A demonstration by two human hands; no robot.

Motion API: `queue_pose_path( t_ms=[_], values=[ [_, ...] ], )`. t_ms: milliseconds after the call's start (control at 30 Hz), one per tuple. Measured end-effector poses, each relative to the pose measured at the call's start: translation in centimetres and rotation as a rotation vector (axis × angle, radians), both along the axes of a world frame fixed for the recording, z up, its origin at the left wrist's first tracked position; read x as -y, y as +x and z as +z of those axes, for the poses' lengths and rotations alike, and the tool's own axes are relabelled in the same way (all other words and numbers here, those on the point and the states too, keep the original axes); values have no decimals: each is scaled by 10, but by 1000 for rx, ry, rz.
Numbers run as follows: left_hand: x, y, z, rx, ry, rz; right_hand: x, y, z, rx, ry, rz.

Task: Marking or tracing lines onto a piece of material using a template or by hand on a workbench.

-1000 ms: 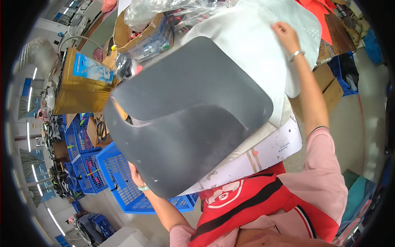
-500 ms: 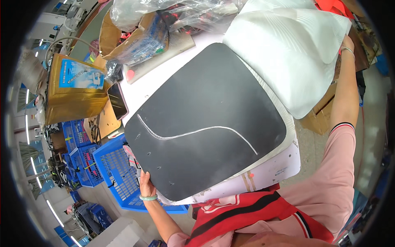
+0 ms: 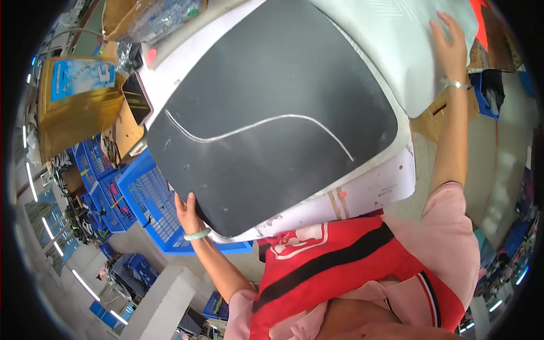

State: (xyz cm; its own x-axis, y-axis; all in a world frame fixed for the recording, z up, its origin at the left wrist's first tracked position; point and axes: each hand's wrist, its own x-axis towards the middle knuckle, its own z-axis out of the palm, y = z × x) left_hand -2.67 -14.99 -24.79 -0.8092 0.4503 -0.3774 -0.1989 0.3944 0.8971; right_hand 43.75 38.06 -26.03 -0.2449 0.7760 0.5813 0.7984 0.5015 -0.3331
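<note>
Touching the panel's edge: left hand, fingers partly parted at the near-left side of the black panel; whether it grips, I cannot tell.
Right hand: fingers loosely spread at the far right, on or just over the pale green-white sheet, with nothing visibly pinched (its contact is hard to judge).
Black panel: round-cornered, set askew on a pale underlayer above a white board, a whitish S-shaped line across it; slit or marking, I cannot say.
Pale sheet: far right, just beside the panel, its near corner reaching past the board's right edge.
Slip risk: the panel could skid or turn if one side were pushed harder, since its near corner sits close to the board's edge, near the blue crate.
Sheet risk: that overhanging corner could drag the sheet rightward if left unsupported.
Phone risk: lying near the panel's left corner, it could get knocked if the panel swung left.
</note>
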Motion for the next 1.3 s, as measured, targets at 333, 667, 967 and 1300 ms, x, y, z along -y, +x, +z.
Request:
queue_pose_path(
  t_ms=[333, 667, 967, 1300],
  values=[
    [6, -3, -18, -42, 147, 38, 148, -114, 10, 88, -386, 158],
    [23, 2, -23, -227, 178, -102, 134, -120, 9, 56, -602, 79],
    [-23, -5, -32, -702, -189, -242, 44, -60, -31, 153, -439, 85],
    [-40, 6, -23, -815, -412, -199, 43, -57, -37, 226, -305, 14]
  ],
)
